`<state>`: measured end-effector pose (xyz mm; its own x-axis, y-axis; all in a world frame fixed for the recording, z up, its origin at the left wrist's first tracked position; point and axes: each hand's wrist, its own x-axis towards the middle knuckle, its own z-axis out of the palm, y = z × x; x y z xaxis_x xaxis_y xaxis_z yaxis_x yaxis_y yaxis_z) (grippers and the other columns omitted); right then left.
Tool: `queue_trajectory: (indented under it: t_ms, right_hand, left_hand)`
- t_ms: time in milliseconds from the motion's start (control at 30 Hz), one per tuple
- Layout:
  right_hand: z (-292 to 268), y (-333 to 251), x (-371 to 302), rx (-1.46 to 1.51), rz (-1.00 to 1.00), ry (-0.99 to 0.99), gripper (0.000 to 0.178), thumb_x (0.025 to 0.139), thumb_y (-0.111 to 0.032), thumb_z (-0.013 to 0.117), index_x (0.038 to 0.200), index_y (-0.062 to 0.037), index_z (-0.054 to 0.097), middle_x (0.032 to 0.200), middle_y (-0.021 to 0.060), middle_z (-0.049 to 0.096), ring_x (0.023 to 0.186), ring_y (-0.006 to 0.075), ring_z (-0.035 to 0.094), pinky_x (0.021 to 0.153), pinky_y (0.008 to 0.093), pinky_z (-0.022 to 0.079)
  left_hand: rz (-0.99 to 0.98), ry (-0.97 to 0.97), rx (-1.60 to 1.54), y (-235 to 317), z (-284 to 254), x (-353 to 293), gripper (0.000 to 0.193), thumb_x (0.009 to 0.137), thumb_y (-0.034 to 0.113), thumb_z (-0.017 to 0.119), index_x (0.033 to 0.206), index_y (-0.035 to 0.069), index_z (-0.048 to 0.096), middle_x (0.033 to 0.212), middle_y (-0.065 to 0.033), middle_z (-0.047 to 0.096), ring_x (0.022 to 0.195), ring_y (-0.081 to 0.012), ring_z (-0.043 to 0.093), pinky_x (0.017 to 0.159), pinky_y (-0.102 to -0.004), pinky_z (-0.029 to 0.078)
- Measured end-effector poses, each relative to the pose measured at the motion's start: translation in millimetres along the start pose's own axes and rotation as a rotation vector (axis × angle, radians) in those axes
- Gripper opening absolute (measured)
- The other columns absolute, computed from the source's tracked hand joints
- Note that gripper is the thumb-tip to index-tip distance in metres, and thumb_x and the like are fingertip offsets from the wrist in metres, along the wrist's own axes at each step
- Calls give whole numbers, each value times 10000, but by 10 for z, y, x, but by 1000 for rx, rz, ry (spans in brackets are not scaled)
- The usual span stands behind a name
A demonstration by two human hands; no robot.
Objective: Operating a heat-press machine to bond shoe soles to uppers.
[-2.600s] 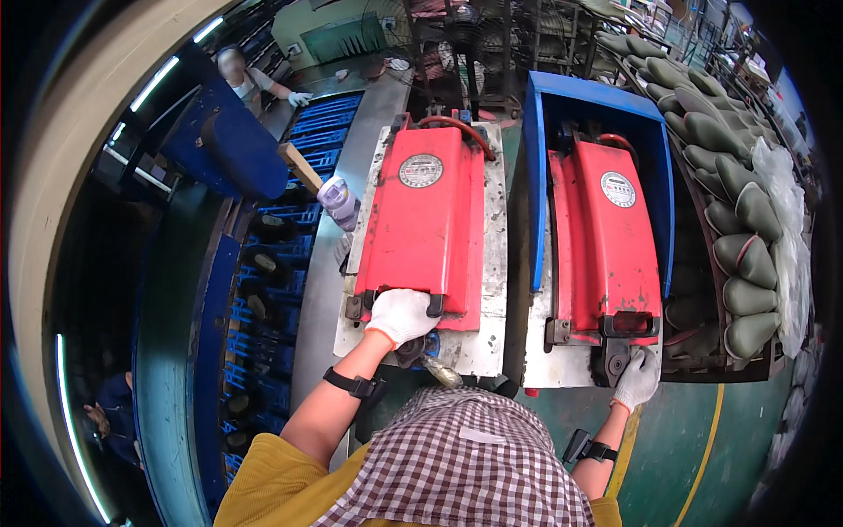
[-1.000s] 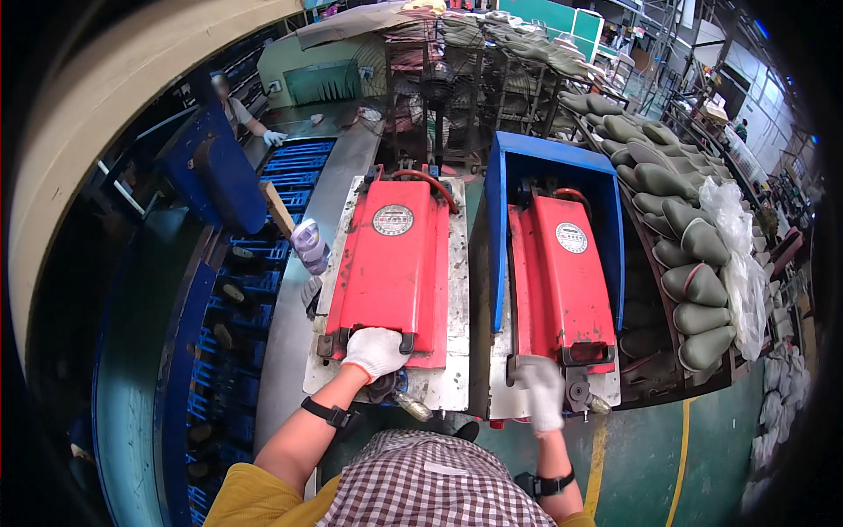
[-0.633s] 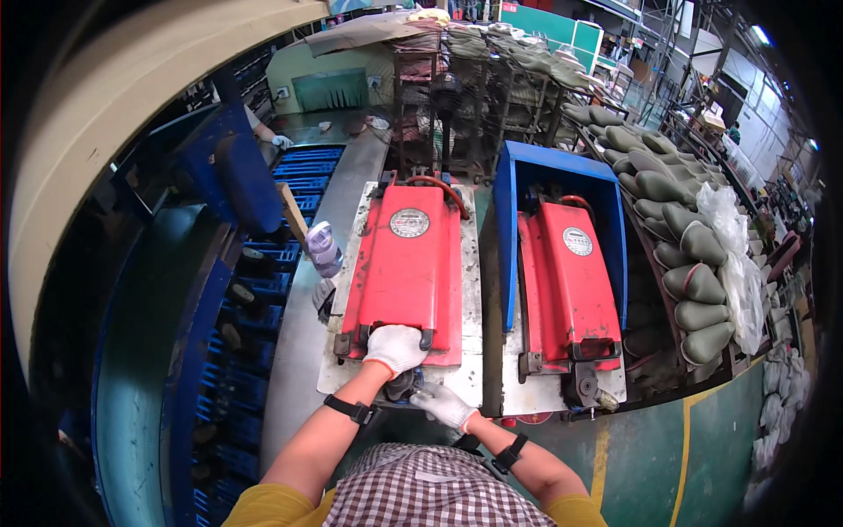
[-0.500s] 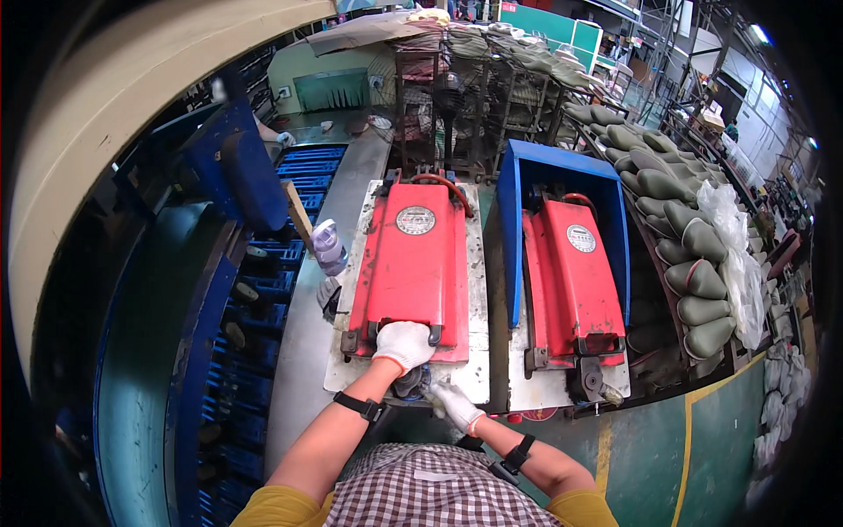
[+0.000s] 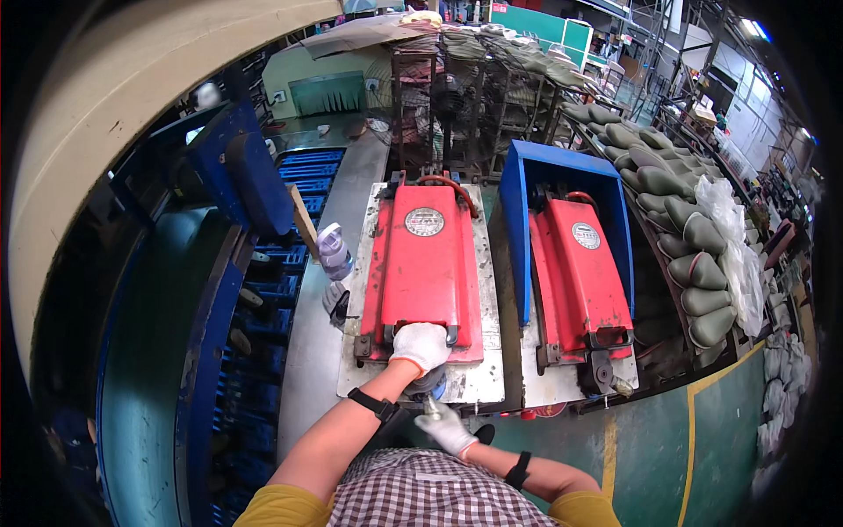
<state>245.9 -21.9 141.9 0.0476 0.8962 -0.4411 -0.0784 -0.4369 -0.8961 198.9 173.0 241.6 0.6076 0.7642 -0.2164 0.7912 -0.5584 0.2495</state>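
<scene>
In a white knit glove, my left hand (image 5: 421, 346) is closed around the black handle (image 5: 452, 335) at the front end of a long red machine cover (image 5: 423, 281). The cover lies lowered on a stained white base plate (image 5: 485, 351). My right hand (image 5: 446, 429), gloved too, is just past the plate's front edge with its fingers drawn together. A small pale or metallic piece shows at the fingertips; I cannot make out what it is. Beside it, a dark rounded fitting (image 5: 428, 381) is partly covered by my left hand.
A second red machine (image 5: 580, 272) stands on the right under a blue hood (image 5: 562, 156). Grey-green boot-shaped pieces (image 5: 702, 272) fill a rack beyond it. On the left, a purple-white bottle (image 5: 334, 251) stands on a metal ledge (image 5: 307, 351) beside a blue conveyor (image 5: 307, 167).
My right hand has shifted slightly down, away from the fitting, and the small piece now shows at its fingertips. My left hand stays on the handle. The whole view has shifted a little.
</scene>
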Motion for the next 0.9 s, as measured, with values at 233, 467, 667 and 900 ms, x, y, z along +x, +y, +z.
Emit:
queue_trajectory:
  t_ms: [233, 467, 667, 900]
  right_hand:
    - [-62, -146, 237, 342, 562, -650, 541, 1033, -633, 552, 1088, -101, 637, 608, -62, 446, 462, 69, 341, 426, 257, 225]
    - [398, 29, 297, 479, 588, -570, 442, 1074, -542, 515, 954, -134, 632, 597, -58, 446, 459, 81, 346, 426, 255, 220]
    - [-5, -452, 265, -581, 212, -649, 533, 993, -591, 605, 1009, -62, 670, 689, -9, 563, 541, 105, 483, 505, 290, 424]
    - [-510, -1308, 555, -71, -44, -268, 319, 1000, -375, 677, 1165, -104, 642, 784, 15, 643, 686, 128, 635, 593, 294, 536]
  left_hand:
    - [66, -139, -71, -7, -205, 29, 479, 846, 489, 630, 1001, 66, 792, 1012, -209, 764, 974, -384, 747, 866, -498, 584]
    - [56, -76, -93, 16, -175, -61, 403, 858, 406, 633, 1027, 79, 796, 1042, -202, 765, 998, -383, 743, 881, -501, 582]
    - [224, 13, -118, -68, -749, -191, 468, 893, 501, 596, 1059, 82, 723, 1036, -207, 747, 984, -405, 721, 884, -517, 561]
    - [364, 409, -104, -43, -1977, -311, 372, 888, 321, 702, 1207, 128, 707, 1120, -143, 737, 1055, -352, 702, 924, -448, 554]
